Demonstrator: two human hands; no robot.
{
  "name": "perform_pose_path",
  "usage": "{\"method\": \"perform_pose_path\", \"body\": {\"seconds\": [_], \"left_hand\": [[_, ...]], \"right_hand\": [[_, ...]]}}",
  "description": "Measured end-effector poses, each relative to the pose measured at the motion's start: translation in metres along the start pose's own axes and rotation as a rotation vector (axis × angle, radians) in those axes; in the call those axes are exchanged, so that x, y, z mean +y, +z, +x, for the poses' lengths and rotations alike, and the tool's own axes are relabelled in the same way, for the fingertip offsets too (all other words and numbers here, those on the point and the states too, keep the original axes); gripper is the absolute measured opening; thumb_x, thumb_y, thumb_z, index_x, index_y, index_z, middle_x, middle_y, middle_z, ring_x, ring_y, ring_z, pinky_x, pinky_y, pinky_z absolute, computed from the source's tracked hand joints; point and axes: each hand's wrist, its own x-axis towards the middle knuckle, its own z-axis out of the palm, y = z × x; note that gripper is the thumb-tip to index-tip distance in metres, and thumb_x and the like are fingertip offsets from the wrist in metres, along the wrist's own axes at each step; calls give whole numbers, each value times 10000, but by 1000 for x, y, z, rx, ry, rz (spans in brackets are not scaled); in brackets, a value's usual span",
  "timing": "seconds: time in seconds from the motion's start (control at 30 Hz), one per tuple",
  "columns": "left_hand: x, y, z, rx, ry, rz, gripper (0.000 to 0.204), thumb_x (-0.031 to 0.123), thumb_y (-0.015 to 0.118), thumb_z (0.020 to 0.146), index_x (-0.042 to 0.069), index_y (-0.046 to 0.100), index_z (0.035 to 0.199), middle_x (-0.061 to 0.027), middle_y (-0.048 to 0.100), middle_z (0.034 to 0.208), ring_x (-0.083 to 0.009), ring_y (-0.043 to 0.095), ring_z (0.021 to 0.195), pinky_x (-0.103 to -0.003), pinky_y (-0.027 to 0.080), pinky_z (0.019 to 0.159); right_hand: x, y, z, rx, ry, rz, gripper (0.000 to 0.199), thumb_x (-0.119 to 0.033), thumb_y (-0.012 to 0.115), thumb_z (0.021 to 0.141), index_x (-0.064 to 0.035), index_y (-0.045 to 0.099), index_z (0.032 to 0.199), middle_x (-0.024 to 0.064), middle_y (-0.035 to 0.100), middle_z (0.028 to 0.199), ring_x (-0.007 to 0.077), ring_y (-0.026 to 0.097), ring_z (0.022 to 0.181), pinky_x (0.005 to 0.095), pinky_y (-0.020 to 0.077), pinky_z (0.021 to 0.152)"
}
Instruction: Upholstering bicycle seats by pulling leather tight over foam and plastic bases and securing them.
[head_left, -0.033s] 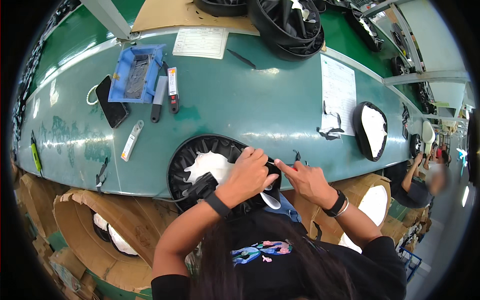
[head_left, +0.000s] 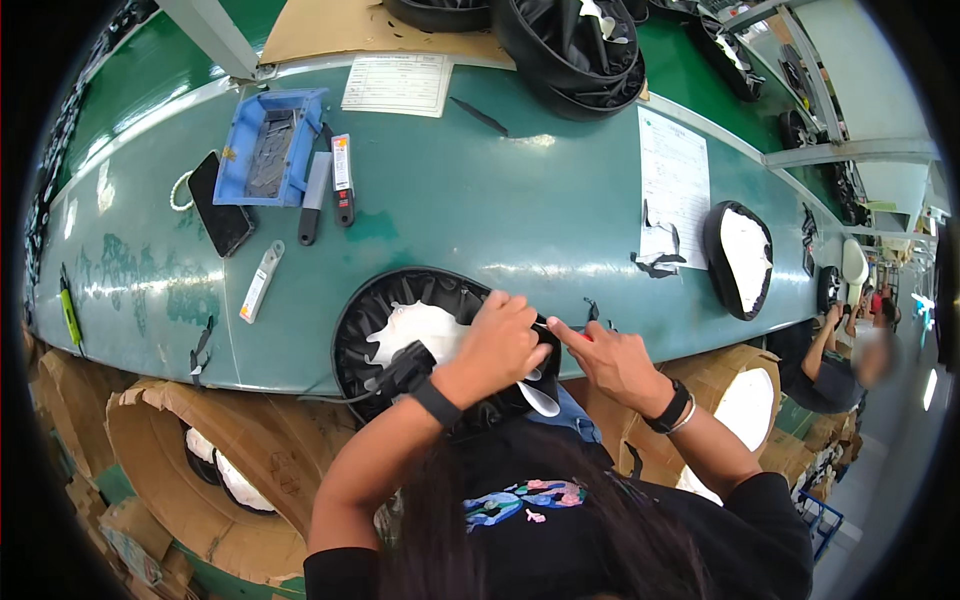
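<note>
A rounded seat-like piece (head_left: 352,330), with a gathered black cover around a white inner plate (head_left: 420,330), lies at the table's near edge in front of me. My left hand (head_left: 497,345) is closed on the black cover along its right rim, fingers curled. Just right of it, my right hand (head_left: 612,358) is closed around a slim tool with a red part, mostly hidden by the fingers; its index finger points along it toward the rim. A white tongue-shaped part (head_left: 541,400) sticks out below my left hand. A small black device (head_left: 408,370) sits by my left wrist.
Left on the green table are a blue tray (head_left: 232,150) of thin blades, utility knives (head_left: 314,200), a phone (head_left: 220,205) and a green pen-like tool (head_left: 70,312). Black pieces (head_left: 570,70) stand beyond. Another piece (head_left: 745,260) lies right, near paper sheets (head_left: 675,160). Cardboard boxes (head_left: 230,440) flank me.
</note>
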Motion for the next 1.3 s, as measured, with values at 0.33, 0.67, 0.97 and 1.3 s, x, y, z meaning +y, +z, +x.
{"method": "perform_pose_path", "body": {"seconds": [0.33, 0.67, 0.97, 1.3], "left_hand": [[-27, -30, 3, 388, -638, -1426, 219, 110, 625, 825, 10, 561, 640, -80, 545, 794, -209, 592, 708, -323, 461, 632], [-33, -9, 17, -13, -56, 32, 243, 213, 695, 752, 62, 570, 608, -54, 548, 650, -231, 514, 749, -349, 376, 681], [-47, -61, 15, 429, -380, -766, 233, 139, 662, 781, -27, 535, 680, -78, 498, 698, -208, 504, 684, -329, 405, 642], [-42, -125, -2, 350, -324, -797, 135, 49, 581, 821, -42, 666, 769, -143, 678, 1044, -206, 637, 871, -319, 489, 805]], "right_hand": [[-42, 16, -27, 38, 360, 173, 577, -182, 557, 902, -197, 363, 1445, 157, 569, 784, 364, 577, 555, 474, 463, 479], [-24, 14, 2, 58, 268, 154, 607, -189, 578, 890, -183, 348, 1451, 155, 581, 737, 359, 578, 539, 455, 472, 501], [-82, 18, -19, 37, 436, 216, 617, -193, 603, 881, -120, 354, 1441, 159, 599, 696, 364, 591, 568, 494, 449, 509], [4, -46, 75, -11, 41, 36, 498, -210, 560, 899, -285, 452, 1380, 94, 599, 690, 296, 584, 528, 401, 429, 487]]}}
